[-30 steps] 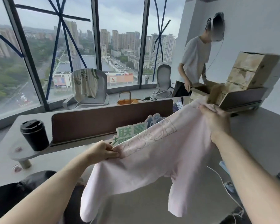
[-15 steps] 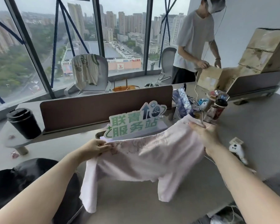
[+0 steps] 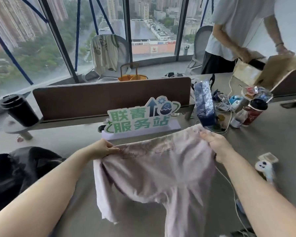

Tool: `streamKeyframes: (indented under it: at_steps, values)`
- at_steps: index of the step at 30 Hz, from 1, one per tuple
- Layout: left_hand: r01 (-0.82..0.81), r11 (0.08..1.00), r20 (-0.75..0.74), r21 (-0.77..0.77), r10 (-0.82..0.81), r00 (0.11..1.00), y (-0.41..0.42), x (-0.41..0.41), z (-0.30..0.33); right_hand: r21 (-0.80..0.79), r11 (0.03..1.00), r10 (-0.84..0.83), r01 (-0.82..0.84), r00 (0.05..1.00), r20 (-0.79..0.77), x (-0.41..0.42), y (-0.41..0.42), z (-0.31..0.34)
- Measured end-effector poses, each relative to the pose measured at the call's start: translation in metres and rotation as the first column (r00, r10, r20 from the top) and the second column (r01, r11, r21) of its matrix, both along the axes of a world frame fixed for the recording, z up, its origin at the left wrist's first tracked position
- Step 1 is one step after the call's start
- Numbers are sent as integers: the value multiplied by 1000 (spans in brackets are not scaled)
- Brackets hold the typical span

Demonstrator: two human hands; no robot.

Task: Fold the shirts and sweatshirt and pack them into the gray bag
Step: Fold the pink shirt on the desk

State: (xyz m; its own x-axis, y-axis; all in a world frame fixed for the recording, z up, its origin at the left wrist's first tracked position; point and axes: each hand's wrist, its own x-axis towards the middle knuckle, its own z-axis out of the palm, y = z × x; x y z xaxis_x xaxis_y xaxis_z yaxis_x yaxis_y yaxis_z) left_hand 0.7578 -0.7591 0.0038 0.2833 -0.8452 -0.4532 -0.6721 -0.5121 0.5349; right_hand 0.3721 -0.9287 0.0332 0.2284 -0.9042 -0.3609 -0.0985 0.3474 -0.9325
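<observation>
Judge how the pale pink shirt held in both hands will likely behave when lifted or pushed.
Probably floppy: the pink shirt sags between the left hand and right hand. Likely light, since pinched edges carry it. Pushed, it would probably bunch, as its folds suggest.

The shirt (image 3: 154, 170) is pale pink, with a faint line-drawn print along its upper edge (too blurred to make out). The sign (image 3: 140, 120) behind it carries green characters outlined in white, a dark blue arrow and a lilac base. The desk (image 3: 272, 134) is grey, its divider panel (image 3: 109, 98) brown. Near the desk's left edge stands a black cup (image 3: 19, 110); towards the right, a blue-and-white patterned packet (image 3: 204, 103) and a red bottle (image 3: 254, 113) with a black cap.
</observation>
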Motion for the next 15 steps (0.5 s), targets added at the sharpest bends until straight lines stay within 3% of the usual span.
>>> streamKeyframes:
  at_steps: [6, 11, 13, 15]
  values:
    - [-119, 993, 230, 22, 111, 967, -45, -17, -84, -31, 999, -46, 39, 962, -269, 18, -34, -90]
    - [-122, 992, 368, 23, 105, 924, -81, -5, -121, -120, 992, -73, 33, 934, -350, 23, -74, -135]
    - [-156, 988, 391, 9, 140, 910, -93, -1, -131, -127, 989, -114, 71, 921, -373, 23, -88, -152]
    - [-244, 970, 281, 8, 232, 931, -103, 3, -142, -64, 993, -120, 103, 906, -405, 20, -95, -173]
